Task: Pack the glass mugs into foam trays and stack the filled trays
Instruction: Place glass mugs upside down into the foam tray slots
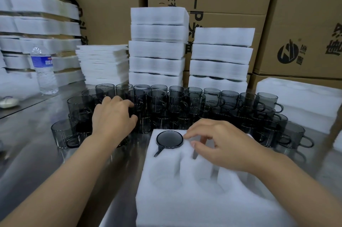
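A white foam tray lies in front of me on the steel table. One smoky glass mug sits in its far-left pocket, handle pointing toward me. My right hand hovers over the far-middle pocket with relaxed fingers; whatever is under it is hidden. Behind the tray stand several rows of loose grey glass mugs. My left hand reaches into their left side, fingers curled over a mug there.
Two stacks of filled foam trays rise behind the mugs, with flat foam sheets to their left. A water bottle stands at far left, empty trays at right, cardboard boxes behind.
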Demonstrator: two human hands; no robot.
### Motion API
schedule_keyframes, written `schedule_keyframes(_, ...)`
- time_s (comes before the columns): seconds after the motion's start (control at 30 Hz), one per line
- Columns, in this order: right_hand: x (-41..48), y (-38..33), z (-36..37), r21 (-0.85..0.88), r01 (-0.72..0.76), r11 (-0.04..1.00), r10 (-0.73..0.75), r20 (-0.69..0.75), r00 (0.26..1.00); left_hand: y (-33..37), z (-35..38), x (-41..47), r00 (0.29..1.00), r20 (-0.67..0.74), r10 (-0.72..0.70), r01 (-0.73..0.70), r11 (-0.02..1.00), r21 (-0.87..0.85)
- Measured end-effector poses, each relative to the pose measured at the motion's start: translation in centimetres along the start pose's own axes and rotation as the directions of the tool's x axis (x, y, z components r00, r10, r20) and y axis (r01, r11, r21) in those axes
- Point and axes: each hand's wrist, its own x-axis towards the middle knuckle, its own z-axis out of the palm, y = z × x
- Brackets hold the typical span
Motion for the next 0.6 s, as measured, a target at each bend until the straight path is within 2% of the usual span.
schedule_keyframes(0.2,0.1,0.1,0.0,0.002,-0.002,1.000,0.002,-0.005,1.000,-0.1,0.4,-0.1,0.995,-0.099,-0.018,0.015,0.999,-0.037)
schedule_keyframes(0.37,0.0,0.1,0.0,-0.002,0.003,1.000,-0.003,-0.002,1.000,-1.1,-1.3,0.5,0.970,-0.182,-0.160,0.167,0.985,0.029)
schedule_keyframes(0.47,0.0,0.0,0.0,0.000,0.005,1.000,-0.005,-0.006,1.000,-1.9,-2.6,1.0,0.953,-0.134,-0.272,0.281,0.958,0.053)
schedule_keyframes(0.6,0.0,-0.1,-0.1,-0.002,0.002,1.000,-0.002,-0.002,1.000,-3.1,-3.3,1.1,0.922,0.053,-0.384,0.379,0.921,0.093)
